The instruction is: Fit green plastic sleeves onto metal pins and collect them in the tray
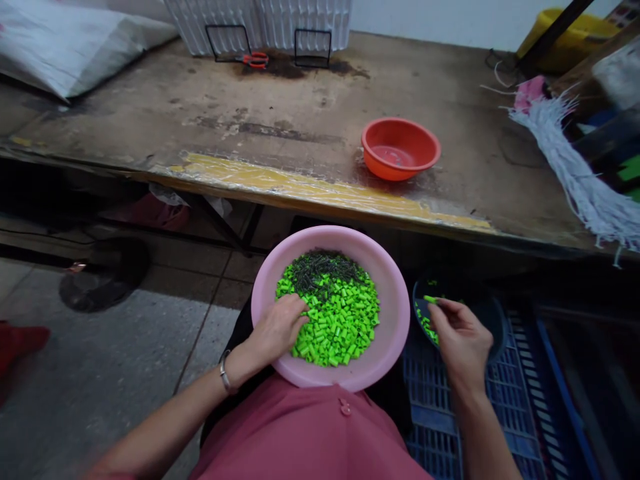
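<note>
A pink basin (387,333) rests on my lap, filled with several bright green plastic tubes (340,320) and a heap of small dark pins (323,267) at its far side. My left hand (277,327) lies in the basin on the green tubes, its fingers curled into the pile. My right hand (460,340) is held over a dark bowl (487,313) to the right, pinching one green tube (431,299) between thumb and fingers. More green tubes lie in that bowl.
A worn wooden table (300,127) stands ahead with an orange bowl (400,148), red scissors (256,60) and a white sack (70,47). A white mop head (580,167) hangs at the right. A blue crate (440,400) sits under the dark bowl.
</note>
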The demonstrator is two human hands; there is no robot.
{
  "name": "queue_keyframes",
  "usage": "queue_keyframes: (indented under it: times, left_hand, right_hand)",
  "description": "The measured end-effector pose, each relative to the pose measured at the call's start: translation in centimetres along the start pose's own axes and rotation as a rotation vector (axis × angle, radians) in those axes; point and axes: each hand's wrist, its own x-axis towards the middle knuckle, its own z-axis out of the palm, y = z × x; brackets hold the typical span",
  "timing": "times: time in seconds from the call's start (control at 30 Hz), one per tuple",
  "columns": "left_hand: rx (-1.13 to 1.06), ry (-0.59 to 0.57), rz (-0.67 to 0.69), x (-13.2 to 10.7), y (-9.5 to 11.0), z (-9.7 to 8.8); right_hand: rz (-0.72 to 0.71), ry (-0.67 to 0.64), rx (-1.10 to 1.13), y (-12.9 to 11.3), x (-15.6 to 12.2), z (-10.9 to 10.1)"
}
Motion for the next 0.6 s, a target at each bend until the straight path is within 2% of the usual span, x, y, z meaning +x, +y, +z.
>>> queue_keyframes:
  times: [0.07, 0.13, 0.2, 0.23, 0.3, 0.33, 0.4, 0.43, 0.47, 0.53, 0.6]
  left_hand:
    - [0.176, -0.119, 0.056, -0.2, -0.2, -0.3]
    - [0.292, -0.248, 0.077, -0.2, 0.0, -0.2]
    - [0.373, -0.322, 0.087, -0.3, 0.4, 0.2]
    - [0.398, -0.343, 0.092, -0.3, 0.7, 0.3]
    - [0.412, -0.37, 0.106, -0.4, 1.0, 0.5]
    - [0.408, -0.381, 0.115, -0.5, 1.1, 0.4]
    - [0.387, -0.395, 0.136, -0.7, 1.3, 0.3]
    - [0.376, -0.395, 0.145, -0.8, 1.3, 0.2]
    - [0.371, -0.394, 0.154, -0.9, 1.3, 0.2]
    - [0.383, -0.395, 0.168, -1.1, 1.1, 0.4]
    - [0.409, -0.391, 0.186, -1.3, 0.9, 0.8]
  right_hand:
    - [0.032, 0.075, -0.306, 4.2, 2.9, -1.9]
    - [0.068, 0.084, -0.423, 7.4, 4.9, -3.2]
    - [0.078, 0.074, -0.475, 8.9, 6.0, -3.8]
    - [0.076, 0.074, -0.492, 8.9, 6.2, -3.9]
    - [0.005, 0.1, -0.508, 7.3, 5.8, -3.5]
    - [-0.081, 0.121, -0.499, 5.9, 5.2, -3.0]
    - [-0.347, 0.132, -0.44, 2.0, 3.6, -1.5]
    - [-0.48, 0.087, -0.394, -0.2, 2.5, -0.4]
    - [-0.586, -0.017, -0.349, -2.4, 1.3, 0.9]
    - [-0.769, -0.392, -0.353, -6.2, -1.2, 4.0]
    - [-0.895, -0.837, -0.613, -8.6, -3.6, 7.5]
